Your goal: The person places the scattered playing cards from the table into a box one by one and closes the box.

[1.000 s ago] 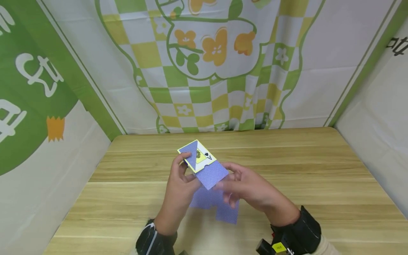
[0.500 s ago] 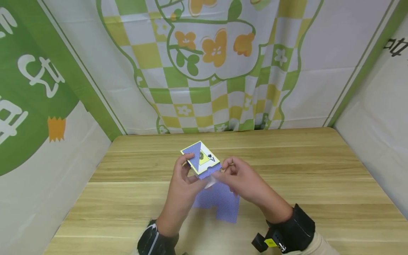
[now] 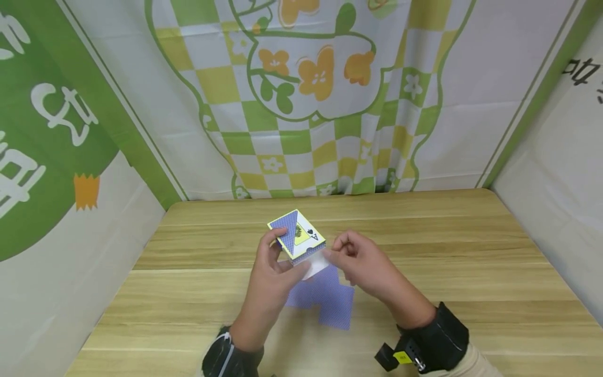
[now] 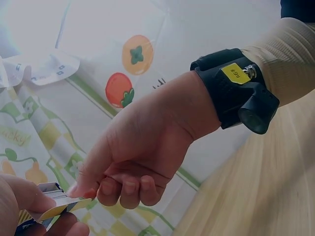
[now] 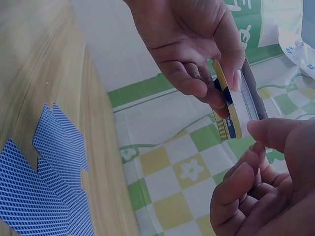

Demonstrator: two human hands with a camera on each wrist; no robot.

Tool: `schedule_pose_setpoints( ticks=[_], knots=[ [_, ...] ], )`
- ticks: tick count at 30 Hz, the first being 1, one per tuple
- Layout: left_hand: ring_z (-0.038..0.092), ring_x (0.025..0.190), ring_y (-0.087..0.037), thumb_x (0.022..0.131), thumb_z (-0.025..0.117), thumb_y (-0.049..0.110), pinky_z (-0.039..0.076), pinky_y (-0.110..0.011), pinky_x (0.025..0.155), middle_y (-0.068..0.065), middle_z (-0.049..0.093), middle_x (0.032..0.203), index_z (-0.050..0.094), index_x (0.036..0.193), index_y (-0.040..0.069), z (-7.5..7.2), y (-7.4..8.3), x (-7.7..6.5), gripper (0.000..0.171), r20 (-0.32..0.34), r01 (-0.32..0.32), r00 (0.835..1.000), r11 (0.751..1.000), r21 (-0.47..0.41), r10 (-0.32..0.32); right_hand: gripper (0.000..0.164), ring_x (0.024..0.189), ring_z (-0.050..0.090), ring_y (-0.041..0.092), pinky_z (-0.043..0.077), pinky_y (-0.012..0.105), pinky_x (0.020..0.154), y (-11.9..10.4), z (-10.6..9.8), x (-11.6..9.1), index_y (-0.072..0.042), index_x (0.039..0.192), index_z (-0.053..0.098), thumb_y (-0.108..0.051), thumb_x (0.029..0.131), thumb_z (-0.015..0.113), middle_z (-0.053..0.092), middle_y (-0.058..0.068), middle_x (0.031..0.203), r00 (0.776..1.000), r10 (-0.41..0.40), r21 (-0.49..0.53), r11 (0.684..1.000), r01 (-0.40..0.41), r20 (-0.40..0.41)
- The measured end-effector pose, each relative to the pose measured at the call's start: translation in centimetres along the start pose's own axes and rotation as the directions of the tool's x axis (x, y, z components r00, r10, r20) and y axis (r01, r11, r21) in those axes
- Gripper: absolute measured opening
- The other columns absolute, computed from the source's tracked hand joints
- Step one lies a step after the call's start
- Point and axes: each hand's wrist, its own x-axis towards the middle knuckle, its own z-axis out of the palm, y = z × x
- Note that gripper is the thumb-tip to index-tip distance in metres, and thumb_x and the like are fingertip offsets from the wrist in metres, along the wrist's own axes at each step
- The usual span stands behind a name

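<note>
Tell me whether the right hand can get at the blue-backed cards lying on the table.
Probably yes: the cards lie uncovered just below the right hand, though it is pinching a card at the card box.

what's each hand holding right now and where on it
The left hand grips the card box by its sides. The right hand pinches the box's open flap at its tip.

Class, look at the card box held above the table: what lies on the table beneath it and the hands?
Blue-backed cards lie face down, overlapping, on the wooden table. The left hand and right hand cover their near edges; their faces are hidden.
</note>
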Motion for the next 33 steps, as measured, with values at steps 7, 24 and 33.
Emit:
schedule_pose_setpoints(
  ticks=[7, 24, 33],
  knots=[
    [0.066, 0.098, -0.027, 0.084, 0.068, -0.010, 0.061, -0.031, 0.076, -0.019, 0.045, 0.147, 0.033, 0.146, 0.011, -0.2, -0.1, -0.1, 0.074, -0.001, -0.001, 1.000, 1.000, -0.011, 0.001, 0.021, 0.061, 0.051, 0.017, 0.045, 0.026, 0.050, 0.5, -0.2, -0.3, -0.007, 0.102, 0.061, -0.024, 0.096, 0.070, 0.057, 0.004, 0.078, 1.000, 0.004, -0.045, 0.999, -0.003, 0.018],
    [0.065, 0.099, -0.029, 0.081, 0.067, -0.016, 0.062, -0.040, 0.073, -0.020, 0.044, 0.143, 0.033, 0.146, 0.012, -1.8, -0.7, -0.1, 0.078, -0.045, -0.003, 0.999, 0.999, -0.042, 0.001, 0.033, 0.095, 0.062, 0.021, 0.054, 0.035, 0.076, 4.9, -1.7, 0.1, -0.003, 0.114, 0.064, -0.021, 0.089, 0.077, 0.066, 0.006, 0.106, 0.999, -0.027, -0.267, 0.963, 0.036, 0.037],
    [0.065, 0.102, -0.030, 0.081, 0.066, -0.017, 0.063, -0.044, 0.075, -0.020, 0.044, 0.141, 0.033, 0.145, 0.010, -3.1, -1.0, -0.1, 0.077, -0.072, -0.014, 0.997, 0.999, -0.035, 0.012, 0.050, 0.125, 0.055, 0.039, 0.048, 0.055, 0.102, 7.6, -1.6, 0.1, -0.005, 0.133, 0.060, -0.015, 0.088, 0.079, 0.061, 0.016, 0.134, 0.998, 0.059, -0.408, 0.912, -0.045, 0.023]
  ],
)
